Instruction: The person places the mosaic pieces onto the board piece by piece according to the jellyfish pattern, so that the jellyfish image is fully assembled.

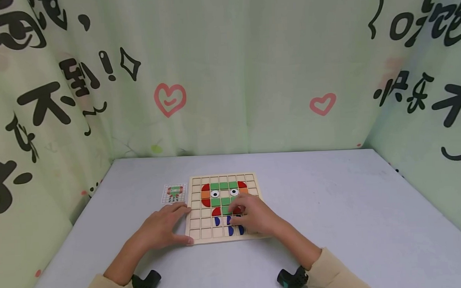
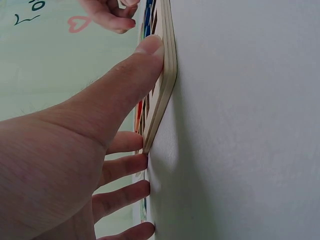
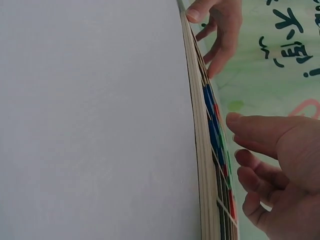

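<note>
A wooden grid board (image 1: 195,224) bears a figure of green square tiles (image 1: 224,185), red rounded tiles (image 1: 206,202), orange tiles (image 1: 206,195), two eye tiles (image 1: 215,194) and several blue half-round tiles (image 1: 217,221). My left hand (image 1: 162,229) lies at the board's left side, its thumb on the near left corner and its other fingers spread along the edge. Over the board's lower right part hovers my right hand (image 1: 256,215), fingers loosely bent and thumb extended. No piece shows between its fingertips in the right wrist view. It hides some tiles on that side.
A small pattern card (image 1: 174,193) with a similar figure on a grid lies just left of the board. Both are on a white table (image 1: 331,191). A pale green curtain (image 1: 247,75) with writing and hearts surrounds the back and sides.
</note>
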`<action>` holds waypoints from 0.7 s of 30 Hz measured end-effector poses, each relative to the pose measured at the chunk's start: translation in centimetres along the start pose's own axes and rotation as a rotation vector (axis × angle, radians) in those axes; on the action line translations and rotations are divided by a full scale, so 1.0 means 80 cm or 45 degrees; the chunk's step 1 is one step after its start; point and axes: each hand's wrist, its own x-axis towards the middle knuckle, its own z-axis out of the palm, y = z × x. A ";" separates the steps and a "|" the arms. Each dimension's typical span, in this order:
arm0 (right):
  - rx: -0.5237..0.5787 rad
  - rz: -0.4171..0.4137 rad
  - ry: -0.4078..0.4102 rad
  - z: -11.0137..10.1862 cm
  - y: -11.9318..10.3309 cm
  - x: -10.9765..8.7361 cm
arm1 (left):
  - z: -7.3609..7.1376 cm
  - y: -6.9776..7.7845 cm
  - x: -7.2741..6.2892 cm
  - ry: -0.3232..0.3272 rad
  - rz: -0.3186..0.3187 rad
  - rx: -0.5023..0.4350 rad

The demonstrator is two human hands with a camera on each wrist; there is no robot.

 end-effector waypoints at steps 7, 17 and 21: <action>0.020 0.084 0.036 -0.015 0.012 -0.017 | 0.000 0.000 0.001 -0.001 0.009 0.004; -0.030 0.138 0.078 -0.040 0.034 -0.042 | 0.000 0.000 -0.001 -0.017 -0.015 -0.012; -0.068 0.136 0.090 -0.053 0.048 -0.056 | 0.002 0.000 0.001 -0.005 -0.011 -0.003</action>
